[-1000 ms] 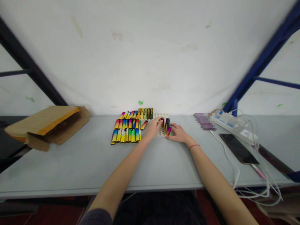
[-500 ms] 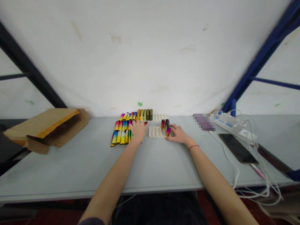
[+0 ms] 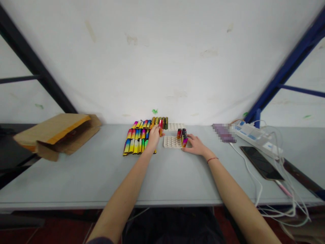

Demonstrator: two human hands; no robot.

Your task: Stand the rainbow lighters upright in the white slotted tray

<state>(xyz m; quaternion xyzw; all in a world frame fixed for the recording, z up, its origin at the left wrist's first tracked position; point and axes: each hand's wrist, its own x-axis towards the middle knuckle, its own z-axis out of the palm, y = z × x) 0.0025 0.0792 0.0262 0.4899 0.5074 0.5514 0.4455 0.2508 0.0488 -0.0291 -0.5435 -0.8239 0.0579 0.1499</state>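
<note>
My left hand [image 3: 153, 135] is closed around a shiny red-and-gold tube [image 3: 160, 127], held upright just left of the white tray. The white tray [image 3: 169, 142] has rows of round holes. Several dark-topped metallic tubes [image 3: 183, 137] stand at its right end. My right hand [image 3: 196, 145] curves round that end, thumb at the near corner and fingers beside the standing tubes, holding the tray. Left of my left hand lie rows of rainbow-coloured metallic tubes [image 3: 132, 144], partly hidden by the hand and wrist.
Behind lie a second white tray [image 3: 177, 126] and a block of gold and green upright tubes [image 3: 166, 123]. An open brown paper envelope [image 3: 56, 134] rests at left. At right are a phone [image 3: 261, 162], a power strip [image 3: 259, 137], loose white cables and a blurred purple item [image 3: 224, 133].
My left hand has lifted from the rows with the red-and-gold tube, turning it upright. My right hand stays at the tray. The whole view has shifted slightly.
</note>
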